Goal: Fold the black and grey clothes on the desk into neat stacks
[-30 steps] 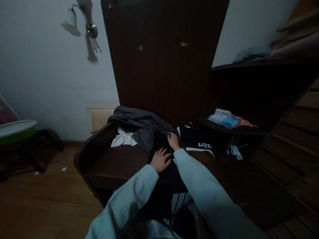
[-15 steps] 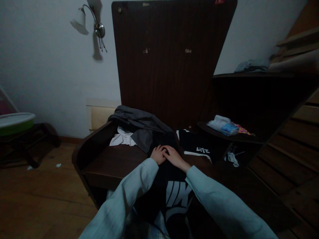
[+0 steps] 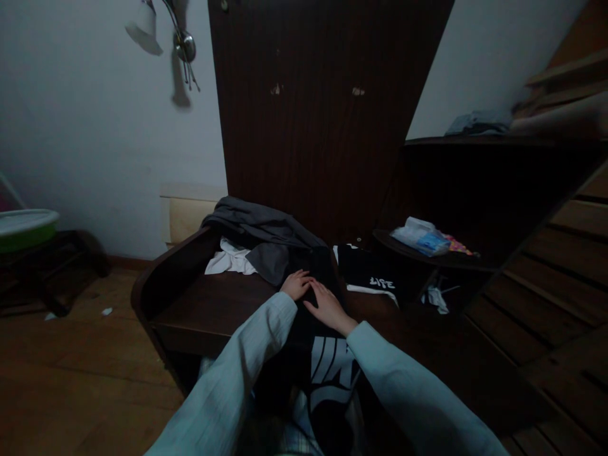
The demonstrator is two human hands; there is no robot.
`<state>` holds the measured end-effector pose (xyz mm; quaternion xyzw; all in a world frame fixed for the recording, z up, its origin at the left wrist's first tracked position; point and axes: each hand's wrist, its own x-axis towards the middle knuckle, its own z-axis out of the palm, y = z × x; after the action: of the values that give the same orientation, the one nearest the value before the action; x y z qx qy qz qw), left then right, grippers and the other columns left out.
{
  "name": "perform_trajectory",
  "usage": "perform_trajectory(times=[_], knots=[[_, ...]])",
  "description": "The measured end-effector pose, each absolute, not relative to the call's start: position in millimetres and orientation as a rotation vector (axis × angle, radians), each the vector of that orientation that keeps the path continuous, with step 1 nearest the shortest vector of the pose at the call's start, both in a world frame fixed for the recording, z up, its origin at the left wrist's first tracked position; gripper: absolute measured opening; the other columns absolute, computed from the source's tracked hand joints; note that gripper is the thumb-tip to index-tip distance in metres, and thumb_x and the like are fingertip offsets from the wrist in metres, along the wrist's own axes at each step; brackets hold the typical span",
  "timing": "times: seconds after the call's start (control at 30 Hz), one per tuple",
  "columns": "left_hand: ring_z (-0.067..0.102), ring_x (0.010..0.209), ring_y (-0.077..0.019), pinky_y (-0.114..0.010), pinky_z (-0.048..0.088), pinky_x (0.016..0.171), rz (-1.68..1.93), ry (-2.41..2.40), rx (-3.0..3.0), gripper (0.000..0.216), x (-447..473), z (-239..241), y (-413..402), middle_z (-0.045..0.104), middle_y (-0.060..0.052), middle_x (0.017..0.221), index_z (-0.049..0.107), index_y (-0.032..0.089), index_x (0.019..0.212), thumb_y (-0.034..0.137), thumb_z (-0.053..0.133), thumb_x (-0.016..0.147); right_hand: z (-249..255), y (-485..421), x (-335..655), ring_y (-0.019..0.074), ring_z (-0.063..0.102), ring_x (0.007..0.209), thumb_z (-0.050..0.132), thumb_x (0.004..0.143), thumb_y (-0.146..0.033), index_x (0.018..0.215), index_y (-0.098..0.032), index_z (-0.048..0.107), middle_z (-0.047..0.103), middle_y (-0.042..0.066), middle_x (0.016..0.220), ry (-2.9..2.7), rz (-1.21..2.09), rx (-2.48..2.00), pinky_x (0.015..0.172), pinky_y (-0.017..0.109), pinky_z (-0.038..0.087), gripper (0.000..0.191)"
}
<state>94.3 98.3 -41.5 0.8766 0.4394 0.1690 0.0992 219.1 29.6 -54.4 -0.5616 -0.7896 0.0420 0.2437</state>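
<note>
My left hand (image 3: 296, 285) and my right hand (image 3: 329, 308) rest flat and released upon the black garment (image 3: 303, 332). This garment lies on the wooden desk (image 3: 204, 310) and hangs over its near edge; grey cloth (image 3: 268, 218) lies at the desk's back.

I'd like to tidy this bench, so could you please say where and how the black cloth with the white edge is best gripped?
Probably pinch the near white edge from the front, perhaps with the right hand, the closer one. The black cloth lies fairly flat, that edge facing the person, while the board stands behind and the shelf sits to its right.
</note>
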Motion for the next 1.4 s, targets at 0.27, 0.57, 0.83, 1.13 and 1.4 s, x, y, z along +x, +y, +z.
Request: perform_trajectory(times=[0.27,0.57,0.83,1.13,1.4], knots=[[0.035,0.121,-0.0191,-0.032,0.028,0.100,0.552,1.316,2.558,0.042,94,-40,95,0.046,-0.008,0.127,0.044,0.013,0.122,0.022,0.040,0.082,-52,30,228,0.0243,0.041,0.117,0.048,0.072,-0.027,0.120,-0.009,0.042,0.046,0.016,0.125,-2.091,0.093,-1.670,0.098,0.037,0.030,0.051],[0.034,0.122,-0.0182,-0.033,0.028,0.101,0.561,1.303,2.597,0.037,96,-46,101,0.047,-0.007,0.127,0.050,0.014,0.116,0.016,0.036,0.082,-53,27,229,0.0223,0.025,0.127,0.028,0.085,-0.043,0.129,-0.012,0.034,0.035,0.013,0.134,-2.226,0.181,-1.535,0.103,0.043,0.021,0.054],[0.038,0.119,-0.0175,-0.032,0.028,0.101,0.710,1.181,2.265,0.037,92,-50,112,0.049,-0.006,0.125,0.050,0.015,0.115,0.018,0.042,0.080,-56,34,229,0.0213,0.039,0.119,0.038,0.082,-0.042,0.123,-0.014,0.042,0.047,0.013,0.125,-2.035,0.284,-1.442,0.100,0.040,0.030,0.050],[0.057,0.097,-0.0217,-0.038,0.038,0.091,1.050,0.841,1.412,0.052,83,-47,122,0.061,-0.016,0.105,0.052,0.004,0.108,0.044,0.028,0.084,-48,24,226,0.0203,0.015,0.130,0.033,0.082,-0.052,0.129,-0.024,0.034,0.026,0.007,0.140,-2.408,0.247,-1.403,0.104,0.041,0.018,0.055],[0.054,0.099,-0.0178,-0.031,0.038,0.091,0.813,0.964,1.950,0.027,67,-35,90,0.062,-0.006,0.104,0.057,0.014,0.099,0.026,0.050,0.076,-46,26,225,0.0195,0.014,0.130,0.025,0.084,-0.052,0.131,-0.016,0.032,0.025,0.009,0.140,-2.500,0.225,-1.489,0.104,0.038,0.013,0.059]])
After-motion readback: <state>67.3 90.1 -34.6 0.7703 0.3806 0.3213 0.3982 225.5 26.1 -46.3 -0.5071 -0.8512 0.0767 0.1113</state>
